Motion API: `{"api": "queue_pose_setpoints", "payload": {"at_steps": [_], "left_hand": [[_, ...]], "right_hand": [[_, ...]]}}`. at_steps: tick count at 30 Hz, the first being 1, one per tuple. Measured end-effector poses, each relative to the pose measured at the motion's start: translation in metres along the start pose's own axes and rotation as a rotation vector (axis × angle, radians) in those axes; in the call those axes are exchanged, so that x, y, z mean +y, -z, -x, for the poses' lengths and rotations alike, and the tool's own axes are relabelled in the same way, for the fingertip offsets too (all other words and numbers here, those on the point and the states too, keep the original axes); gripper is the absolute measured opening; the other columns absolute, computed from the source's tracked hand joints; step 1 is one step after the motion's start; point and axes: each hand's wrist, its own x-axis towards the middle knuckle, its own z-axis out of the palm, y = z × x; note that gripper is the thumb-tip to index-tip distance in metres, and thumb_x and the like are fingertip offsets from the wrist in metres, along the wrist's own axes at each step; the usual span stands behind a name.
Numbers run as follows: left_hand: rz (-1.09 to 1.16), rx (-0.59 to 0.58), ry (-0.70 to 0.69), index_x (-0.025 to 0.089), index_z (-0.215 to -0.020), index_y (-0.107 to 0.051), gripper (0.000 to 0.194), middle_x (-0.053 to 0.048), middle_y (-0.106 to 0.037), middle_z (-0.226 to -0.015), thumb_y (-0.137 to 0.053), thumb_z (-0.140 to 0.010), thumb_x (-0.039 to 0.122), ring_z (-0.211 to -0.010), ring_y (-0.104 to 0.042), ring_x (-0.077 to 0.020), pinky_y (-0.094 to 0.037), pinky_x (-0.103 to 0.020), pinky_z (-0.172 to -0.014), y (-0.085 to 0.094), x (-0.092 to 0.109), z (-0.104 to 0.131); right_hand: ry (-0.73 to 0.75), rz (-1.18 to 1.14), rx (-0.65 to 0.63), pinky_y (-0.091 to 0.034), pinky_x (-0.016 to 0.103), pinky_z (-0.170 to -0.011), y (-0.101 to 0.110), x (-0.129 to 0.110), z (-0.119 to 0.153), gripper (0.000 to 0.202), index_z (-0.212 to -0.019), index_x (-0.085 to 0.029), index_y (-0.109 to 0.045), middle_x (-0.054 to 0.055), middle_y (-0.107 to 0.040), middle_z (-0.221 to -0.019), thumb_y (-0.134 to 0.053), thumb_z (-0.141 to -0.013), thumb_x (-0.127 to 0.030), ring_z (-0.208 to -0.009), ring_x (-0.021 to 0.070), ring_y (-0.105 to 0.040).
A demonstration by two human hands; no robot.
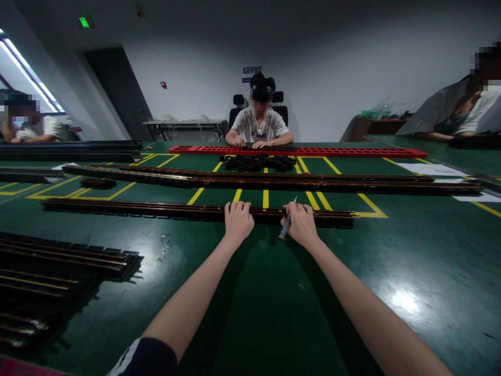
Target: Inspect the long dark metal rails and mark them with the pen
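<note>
A dark rail (266, 215) lies on the counter (250, 303) at twelve o'clock, likely for two-handed reach. The left hand (239, 222) seems to steady it — whether its grip closes, I cannot tell — while the right hand (302, 222) pinches a slim tool (286, 226), tip toward one o'clock.

Both hands are on a long dark strip (136, 208) that lies across the green desk (364, 256): the left hand (239, 222) has its fingers over it, and the right hand (302, 222) grips a slim pointed tool (286, 227). Beyond lie longer strips (332, 184), a heap of black parts (256, 163) and a red slotted rail (352, 152), behind which a person (259, 124) sits.
</note>
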Motion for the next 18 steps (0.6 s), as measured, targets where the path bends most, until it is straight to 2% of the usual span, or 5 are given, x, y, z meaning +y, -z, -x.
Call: {"api": "queue_pose_setpoints", "payload": {"at_steps": [4, 10, 13, 18], "left_hand": [[-0.006, 0.001, -0.003, 0.016, -0.122, -0.063, 0.041, -0.012, -0.065, -0.124, -0.037, -0.090, 0.018, -0.122, -0.054, -0.0269, -0.033, -0.051, -0.113, 0.0003, 0.0000, 0.0003], [-0.005, -0.002, 0.012, 0.019, -0.122, -0.063, 0.040, -0.012, -0.065, -0.124, -0.038, -0.090, 0.019, -0.123, -0.054, -0.0275, -0.031, -0.053, -0.114, 0.0014, 0.0018, 0.0000], [-0.003, 0.004, 0.012, 0.020, -0.121, -0.063, 0.039, -0.011, -0.065, -0.124, -0.038, -0.090, 0.020, -0.123, -0.054, -0.0278, -0.031, -0.054, -0.113, 0.0000, 0.0010, -0.0005], [-0.005, 0.010, 0.026, 0.019, -0.120, -0.063, 0.040, -0.011, -0.065, -0.123, -0.038, -0.090, 0.019, -0.122, -0.053, -0.0280, -0.029, -0.054, -0.113, 0.0001, 0.0008, -0.0001]], "right_hand": [[0.030, 0.034, -0.011, -0.033, 0.042, -0.090, 0.0011, -0.0039, -0.0006, 0.015, -0.090, -0.019, -0.048, 0.012, -0.069, -0.094, -0.049, -0.078, -0.011, -0.089, 0.0275, -0.059], [-0.001, 0.028, -0.022, -0.034, 0.044, -0.091, 0.0037, 0.0001, 0.0001, 0.025, -0.090, -0.020, -0.050, 0.012, -0.069, -0.096, -0.044, -0.075, -0.001, -0.092, 0.0287, -0.061], [0.038, 0.006, -0.010, -0.035, 0.044, -0.091, 0.0039, 0.0029, 0.0011, 0.025, -0.091, -0.020, -0.050, 0.011, -0.069, -0.097, -0.045, -0.074, -0.002, -0.092, 0.0288, -0.061], [0.051, -0.008, -0.025, -0.034, 0.043, -0.093, 0.0019, 0.0017, 0.0013, 0.021, -0.093, -0.019, -0.049, 0.012, -0.069, -0.097, -0.053, -0.073, -0.014, -0.092, 0.0284, -0.060]]}}
